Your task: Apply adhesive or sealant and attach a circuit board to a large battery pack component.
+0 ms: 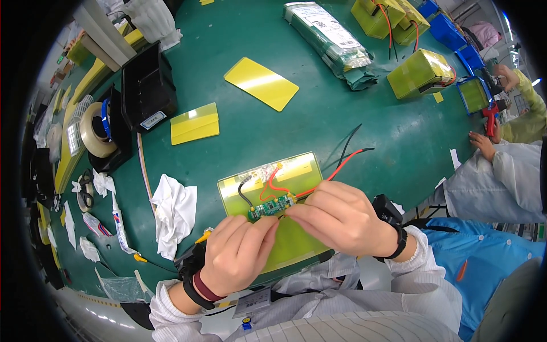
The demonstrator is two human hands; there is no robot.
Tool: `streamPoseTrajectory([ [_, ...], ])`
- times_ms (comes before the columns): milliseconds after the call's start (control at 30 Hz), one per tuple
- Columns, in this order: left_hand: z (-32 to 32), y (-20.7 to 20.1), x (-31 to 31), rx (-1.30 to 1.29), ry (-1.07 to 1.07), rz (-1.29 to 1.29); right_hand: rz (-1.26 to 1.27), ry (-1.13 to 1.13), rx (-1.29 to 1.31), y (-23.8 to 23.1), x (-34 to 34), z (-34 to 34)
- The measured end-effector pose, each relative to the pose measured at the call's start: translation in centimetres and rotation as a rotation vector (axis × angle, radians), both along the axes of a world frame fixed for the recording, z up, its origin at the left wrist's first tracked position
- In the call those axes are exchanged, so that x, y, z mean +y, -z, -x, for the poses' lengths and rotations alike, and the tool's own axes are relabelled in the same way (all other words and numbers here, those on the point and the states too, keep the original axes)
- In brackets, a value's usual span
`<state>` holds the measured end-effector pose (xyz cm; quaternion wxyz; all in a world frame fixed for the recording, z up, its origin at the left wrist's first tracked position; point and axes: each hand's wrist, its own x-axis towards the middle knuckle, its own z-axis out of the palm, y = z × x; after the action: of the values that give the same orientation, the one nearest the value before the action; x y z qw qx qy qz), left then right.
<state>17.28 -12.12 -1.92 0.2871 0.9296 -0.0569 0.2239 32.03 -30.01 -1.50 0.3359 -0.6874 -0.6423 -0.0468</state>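
Observation:
A small green circuit board (270, 207) lies over a battery pack (234, 194) wrapped in yellow-green sheet, close in front of me. Red and black wires (280, 188) run from the board to the pack, and a longer red and black pair (346, 163) reaches off to the right. My left hand (233, 251) is closed, its thumb and forefinger pinching the board's lower left edge. At the board's right end my right hand (342, 219) is closed too, fingertips pressed together on the near edge. What lies exactly between the fingertips is hidden.
Two yellow sheets (261, 84) lie beyond the pack. Black bins (149, 88), a tape roll (97, 132), a white cloth (174, 214) and a glue tube (121, 225) are at left. Wrapped packs (423, 74) and a plastic-wrapped parcel (327, 40) stand far right, near co-workers' hands (483, 146).

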Motion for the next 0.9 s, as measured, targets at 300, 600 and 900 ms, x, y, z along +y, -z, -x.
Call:
streamPoseTrajectory([
  [300, 0.0, 0.1, 0.0, -0.007, 0.000, 0.004, 0.067, -0.017, -0.029, -0.5, 0.7, 0.3],
  [600, -0.1, 0.1, 0.0, -0.015, -0.010, -0.013, 0.090, -0.047, -0.041, -1.2, 1.1, -0.2],
  [900, 0.1, 0.1, 0.0, -0.009, 0.007, -0.007, 0.116, -0.051, -0.054, -1.5, 1.2, 0.0],
])
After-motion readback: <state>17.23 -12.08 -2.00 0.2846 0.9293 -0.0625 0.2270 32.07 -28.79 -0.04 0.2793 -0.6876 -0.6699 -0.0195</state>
